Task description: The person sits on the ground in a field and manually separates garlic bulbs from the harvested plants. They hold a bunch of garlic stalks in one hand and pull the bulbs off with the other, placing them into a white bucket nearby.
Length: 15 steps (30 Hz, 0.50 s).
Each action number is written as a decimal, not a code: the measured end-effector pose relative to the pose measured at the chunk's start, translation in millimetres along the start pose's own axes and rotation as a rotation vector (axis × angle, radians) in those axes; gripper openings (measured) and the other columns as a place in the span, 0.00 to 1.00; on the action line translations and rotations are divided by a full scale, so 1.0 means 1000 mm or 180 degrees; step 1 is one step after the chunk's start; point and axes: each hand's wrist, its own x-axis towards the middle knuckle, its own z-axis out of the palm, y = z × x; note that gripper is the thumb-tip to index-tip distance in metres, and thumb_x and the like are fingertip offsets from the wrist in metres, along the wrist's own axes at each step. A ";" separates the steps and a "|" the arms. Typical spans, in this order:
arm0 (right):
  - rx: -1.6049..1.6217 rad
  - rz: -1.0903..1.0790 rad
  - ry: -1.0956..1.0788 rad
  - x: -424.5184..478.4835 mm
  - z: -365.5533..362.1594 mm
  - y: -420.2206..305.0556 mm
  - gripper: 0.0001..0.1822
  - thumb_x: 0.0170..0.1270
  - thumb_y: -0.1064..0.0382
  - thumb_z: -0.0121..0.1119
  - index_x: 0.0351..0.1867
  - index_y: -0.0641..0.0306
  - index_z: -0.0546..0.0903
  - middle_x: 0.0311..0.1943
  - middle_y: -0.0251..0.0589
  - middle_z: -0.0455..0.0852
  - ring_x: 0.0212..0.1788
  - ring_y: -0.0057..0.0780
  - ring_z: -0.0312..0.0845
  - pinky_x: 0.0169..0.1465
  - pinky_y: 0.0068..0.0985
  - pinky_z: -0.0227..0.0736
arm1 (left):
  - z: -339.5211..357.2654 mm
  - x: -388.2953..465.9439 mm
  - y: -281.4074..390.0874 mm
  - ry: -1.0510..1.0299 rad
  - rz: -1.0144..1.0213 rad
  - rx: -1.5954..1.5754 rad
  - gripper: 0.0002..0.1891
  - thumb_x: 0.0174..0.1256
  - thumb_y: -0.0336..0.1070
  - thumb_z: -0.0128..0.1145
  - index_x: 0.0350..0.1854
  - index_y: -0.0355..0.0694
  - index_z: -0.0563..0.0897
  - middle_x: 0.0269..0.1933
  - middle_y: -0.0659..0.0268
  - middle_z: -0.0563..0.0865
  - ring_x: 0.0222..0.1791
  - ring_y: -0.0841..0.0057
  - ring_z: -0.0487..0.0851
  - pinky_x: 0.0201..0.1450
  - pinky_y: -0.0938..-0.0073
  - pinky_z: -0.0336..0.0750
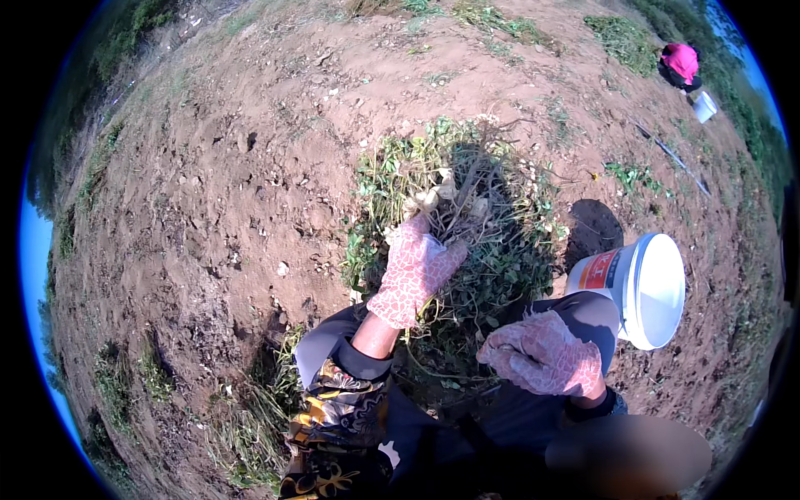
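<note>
Both of my hands wear pink-and-white patterned gloves. My left hand (412,265) is closed around the root end of a peanut plant (459,215), and pale peanut pods (428,199) show just past its fingers. Beneath it lies a heap of pulled plants (509,269) with green leaves and tangled stems, partly in shadow. My right hand (542,355) is held above my right knee with its fingers curled in; whether anything small is inside cannot be seen. Right of that knee is a white plastic bucket (655,294), whose side bears a printed label.
Bare reddish-brown soil (250,162) stretches around me. More cut plants (250,425) lie at lower left. A thin pole or stick (672,156) rests on the ground at right. Farther off, a person in pink (680,62) bends beside another white bucket (704,107).
</note>
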 end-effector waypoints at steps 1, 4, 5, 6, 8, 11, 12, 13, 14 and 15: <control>-0.0214 -0.0401 0.0271 -0.008 0.001 -0.008 0.14 0.64 0.57 0.51 0.42 0.65 0.80 0.21 0.35 0.82 0.24 0.29 0.81 0.29 0.24 0.74 | -0.003 0.008 0.000 -0.0109 -0.0407 -0.0480 0.27 0.53 0.33 0.61 0.58 0.34 0.72 0.48 0.53 0.82 0.45 0.70 0.81 0.49 0.69 0.74; 0.1300 0.0869 0.1258 -0.030 -0.008 -0.020 0.15 0.66 0.56 0.50 0.44 0.65 0.80 0.24 0.34 0.80 0.20 0.18 0.72 0.26 0.16 0.66 | -0.011 0.008 -0.001 -0.0103 -0.0694 -0.0820 0.24 0.52 0.33 0.63 0.53 0.33 0.76 0.40 0.56 0.85 0.37 0.72 0.82 0.44 0.71 0.76; 0.0855 0.0989 0.1994 -0.041 -0.017 -0.012 0.14 0.67 0.58 0.51 0.45 0.66 0.79 0.24 0.33 0.78 0.20 0.16 0.70 0.25 0.15 0.65 | -0.015 0.006 0.003 -0.0051 -0.0625 -0.0761 0.23 0.51 0.33 0.65 0.51 0.33 0.77 0.37 0.57 0.85 0.35 0.72 0.82 0.43 0.71 0.76; 0.0369 0.1152 0.2759 -0.061 -0.030 0.006 0.14 0.67 0.59 0.51 0.46 0.66 0.79 0.24 0.31 0.77 0.20 0.14 0.67 0.24 0.15 0.63 | -0.014 -0.003 0.023 -0.0001 -0.0620 0.0202 0.22 0.50 0.32 0.67 0.49 0.31 0.78 0.40 0.56 0.86 0.38 0.71 0.82 0.46 0.71 0.76; 0.0063 0.1605 0.3760 -0.106 -0.064 0.038 0.14 0.69 0.64 0.51 0.52 0.68 0.76 0.28 0.29 0.78 0.22 0.11 0.67 0.26 0.12 0.62 | -0.014 -0.012 0.011 -0.0012 -0.0322 0.0091 0.23 0.51 0.29 0.65 0.51 0.31 0.77 0.45 0.59 0.85 0.42 0.75 0.82 0.49 0.73 0.76; -0.2271 0.2114 0.3195 -0.181 -0.107 0.092 0.16 0.68 0.67 0.51 0.55 0.71 0.74 0.52 0.46 0.79 0.53 0.30 0.75 0.52 0.27 0.72 | -0.004 -0.011 -0.013 -0.0135 -0.0241 -0.0623 0.25 0.52 0.26 0.64 0.55 0.32 0.74 0.49 0.62 0.83 0.45 0.78 0.80 0.49 0.75 0.75; -0.3014 0.2602 0.2741 -0.185 -0.113 0.081 0.17 0.67 0.68 0.50 0.55 0.72 0.74 0.56 0.48 0.76 0.58 0.32 0.72 0.56 0.29 0.70 | -0.001 -0.008 -0.020 -0.0175 -0.0244 -0.0874 0.26 0.53 0.24 0.63 0.57 0.33 0.72 0.50 0.64 0.82 0.46 0.80 0.79 0.49 0.76 0.75; -0.2604 0.2241 0.3014 -0.192 -0.113 0.084 0.15 0.67 0.67 0.52 0.53 0.71 0.76 0.52 0.46 0.79 0.54 0.32 0.75 0.53 0.27 0.72 | 0.004 -0.008 -0.020 -0.0177 -0.0161 -0.1008 0.27 0.53 0.24 0.62 0.58 0.33 0.71 0.50 0.64 0.81 0.47 0.80 0.78 0.49 0.77 0.75; -0.1155 0.2141 0.3627 -0.182 -0.103 0.084 0.13 0.67 0.66 0.53 0.50 0.70 0.78 0.46 0.43 0.82 0.45 0.28 0.80 0.48 0.24 0.74 | 0.003 -0.010 -0.010 -0.0318 -0.0117 -0.0883 0.28 0.53 0.24 0.63 0.59 0.34 0.70 0.50 0.65 0.81 0.47 0.81 0.78 0.49 0.78 0.74; -0.0450 0.2011 0.3588 -0.173 -0.094 0.076 0.12 0.67 0.66 0.53 0.48 0.70 0.78 0.43 0.40 0.83 0.39 0.25 0.80 0.45 0.22 0.74 | 0.001 -0.012 0.000 -0.0432 -0.0064 -0.0763 0.29 0.52 0.23 0.63 0.59 0.35 0.70 0.50 0.66 0.80 0.47 0.81 0.77 0.49 0.79 0.74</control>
